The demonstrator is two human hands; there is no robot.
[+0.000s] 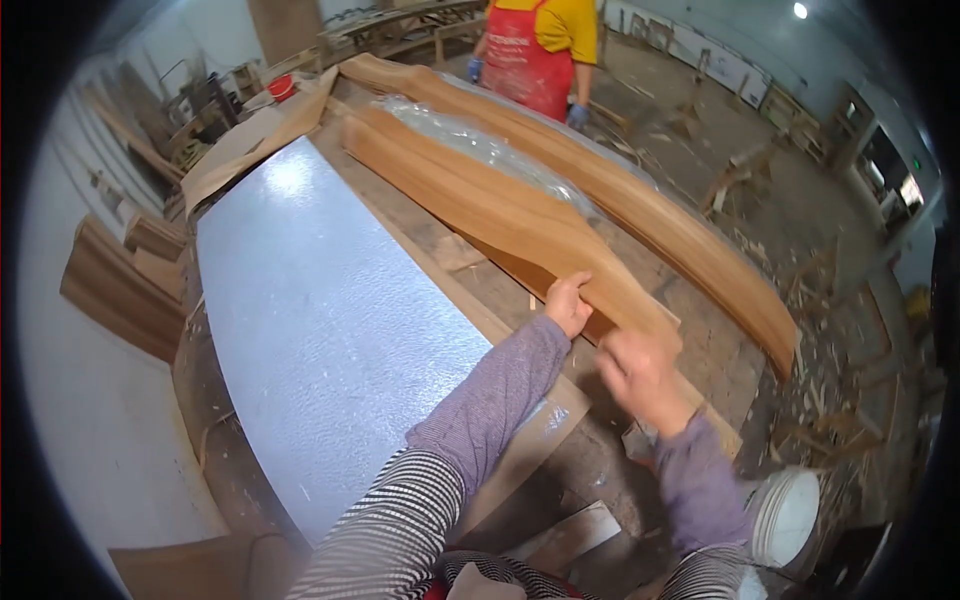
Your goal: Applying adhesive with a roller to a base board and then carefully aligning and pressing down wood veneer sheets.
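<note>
A long, wavy stack of brown wood veneer sheets (pixel 480 195) runs away from me across the workbench. My left hand (pixel 570 303) is closed on its near left edge, thumb on top and the other fingers underneath. Over the near end of the same veneer is my right hand (pixel 642 375), blurred by motion with its fingers bent downward. Whether those fingers pinch the veneer I cannot tell. To the left of both hands lies a large, pale bluish, glossy panel (pixel 330 330) with a textured face.
A second long veneer stack (pixel 640 185) lies farther right, with clear plastic film (pixel 480 140) between the stacks. A white bucket (pixel 785 515) stands at the lower right. Wood scraps litter the floor (pixel 690 130). Across the bench stands a person in a red apron (pixel 520 60).
</note>
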